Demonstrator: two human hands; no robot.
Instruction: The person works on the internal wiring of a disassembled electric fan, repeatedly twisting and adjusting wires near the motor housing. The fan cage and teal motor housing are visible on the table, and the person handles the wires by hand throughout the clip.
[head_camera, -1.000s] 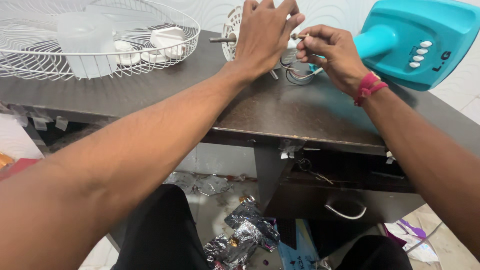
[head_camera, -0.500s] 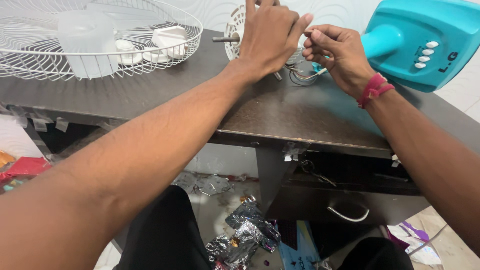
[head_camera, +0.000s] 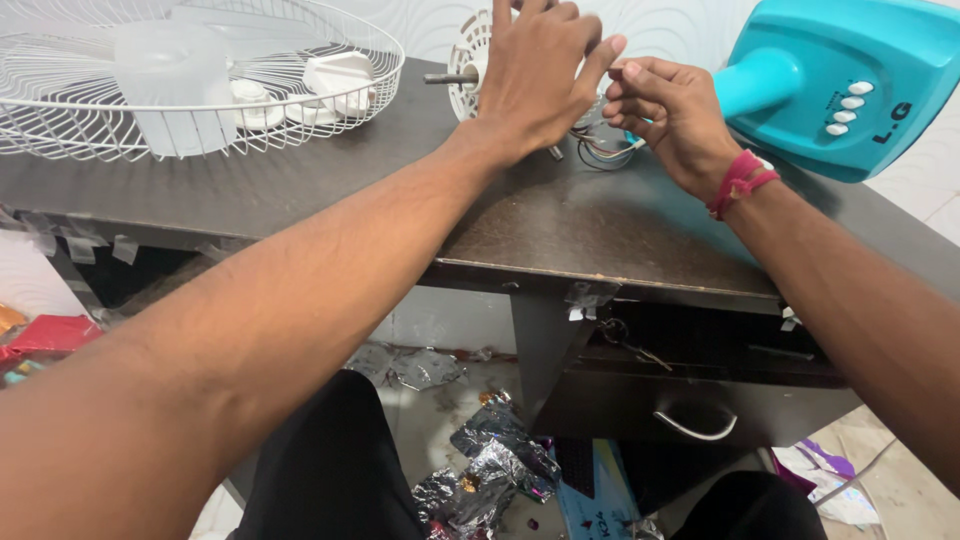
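Over on your far left, the white wire fan guard (head_camera: 190, 75) lies flat on the dark table (head_camera: 560, 225), with a translucent fan blade (head_camera: 160, 75) and white plastic caps (head_camera: 335, 80) resting inside it, well apart from both hands. Moving right, the fan motor (head_camera: 470, 65) sits at the back of the table, lying on its side: its metal shaft (head_camera: 448, 78) points left toward the guard, so the long axis runs across your view, left to right. Your left hand (head_camera: 540, 75) is on it, reaching over from the near side and covering most of the motor body; the fingers are curved around the housing in a loose hold, the index finger stretched out to the right. How firmly it grips is hidden by the back of the hand. Just right of the motor, a small tangle of coloured wires (head_camera: 600, 150) trails from its rear end down onto the table. Your right hand (head_camera: 665, 120) is directly beside them, closer to the wires than the left, with fingertips pinched together at the upper end of the bundle, nearly touching your left index finger. Whether it holds a wire end or a small part I cannot tell. A red thread band (head_camera: 740, 180) circles that wrist. Farthest right, the teal fan base (head_camera: 840, 80) with its row of white buttons (head_camera: 845, 100) leans behind your right hand, its neck pointing toward the wires.
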